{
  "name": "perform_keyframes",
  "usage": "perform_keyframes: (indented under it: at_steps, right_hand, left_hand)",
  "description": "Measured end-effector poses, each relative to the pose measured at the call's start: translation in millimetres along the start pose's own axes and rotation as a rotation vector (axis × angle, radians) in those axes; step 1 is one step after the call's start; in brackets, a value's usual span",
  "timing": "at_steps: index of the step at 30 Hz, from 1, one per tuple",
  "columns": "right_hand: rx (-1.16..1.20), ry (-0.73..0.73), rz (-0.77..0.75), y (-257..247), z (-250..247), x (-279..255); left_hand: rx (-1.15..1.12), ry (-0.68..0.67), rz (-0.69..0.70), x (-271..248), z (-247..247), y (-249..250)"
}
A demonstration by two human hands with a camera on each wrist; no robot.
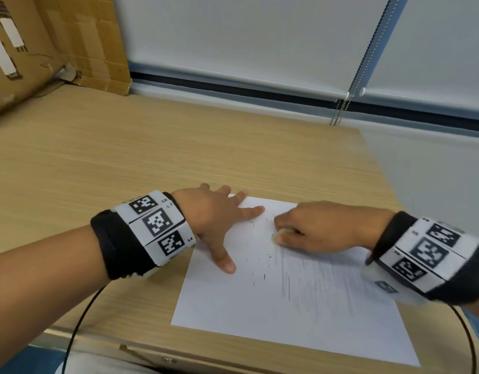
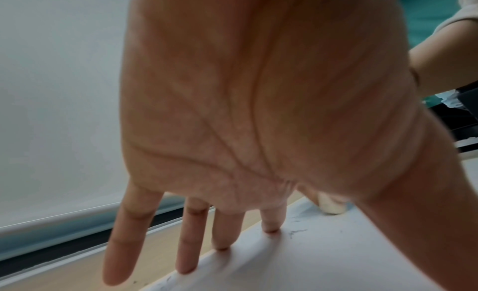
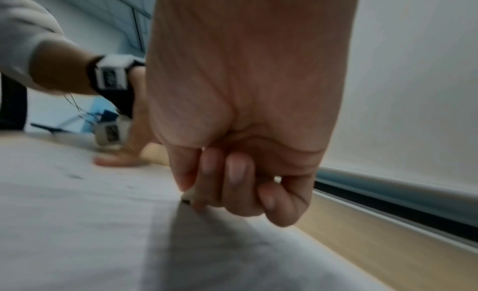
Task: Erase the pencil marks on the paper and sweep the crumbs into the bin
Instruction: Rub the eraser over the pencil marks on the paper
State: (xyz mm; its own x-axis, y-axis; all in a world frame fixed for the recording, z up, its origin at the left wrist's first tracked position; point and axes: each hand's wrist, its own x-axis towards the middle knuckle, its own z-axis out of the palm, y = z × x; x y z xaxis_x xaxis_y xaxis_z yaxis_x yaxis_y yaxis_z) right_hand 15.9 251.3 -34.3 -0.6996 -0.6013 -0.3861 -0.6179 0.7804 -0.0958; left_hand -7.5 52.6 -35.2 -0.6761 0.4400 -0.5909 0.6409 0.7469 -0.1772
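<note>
Desk: L hand flat on paper, R hand grips eraser.

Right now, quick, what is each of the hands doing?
Left hand: open, fingers spread, pressing flat on the paper.
Right hand: closed, pinching the eraser against the paper.

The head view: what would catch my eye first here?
The white paper on the wooden desk, with grey pencil marks on its right half. The right hand pinches a pale eraser against the sheet near its top edge, while the left hand lies spread on the paper's top left corner. Both wrists wear bands with black-and-white square codes.
</note>
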Motion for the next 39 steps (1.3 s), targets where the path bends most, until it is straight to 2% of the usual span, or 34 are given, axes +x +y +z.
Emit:
perform_keyframes:
  at_steps: [2,4,8,12,17,22,28,33,39]
  right_hand:
    - [-0.011,-0.054,-0.053,-14.7,3.9,-9.2]
    - [-0.022,-0.083,-0.046,-16.7,0.2,-9.7]
    - [0.048,-0.014,0.000,-1.8,-3.0,-2.4]
    - [0.030,-0.096,-0.086,-18.5,7.8,-15.2]
    - [0.035,0.009,0.015,-0.5,-2.0,-2.3]
    - [0.035,-0.099,-0.090,-25.5,6.5,-15.5]
    - [0.005,0.004,0.025,-0.8,-3.1,7.6]
    - [0.050,-0.095,-0.083,-23.6,7.0,-11.3]
    - [0.072,0.003,0.019,16.5,-13.5,27.3]
  left_hand:
    - [0.006,0.004,-0.002,-0.4,0.4,0.7]
    - [0.009,0.001,-0.005,-0.8,-0.2,1.8]
    - [0.009,-0.001,-0.012,-0.3,-0.2,1.8]
    - [0.018,0.002,-0.020,1.5,1.7,1.3]
    - [0.010,0.005,-0.007,0.8,0.5,0.6]
    - [0.013,0.001,-0.019,2.0,1.5,0.6]
    - [0.009,0.021,-0.006,1.4,1.9,-0.8]
    - [0.002,0.012,0.002,0.5,1.4,-0.4]
    - [0.030,0.016,-0.002,2.0,2.2,-0.3]
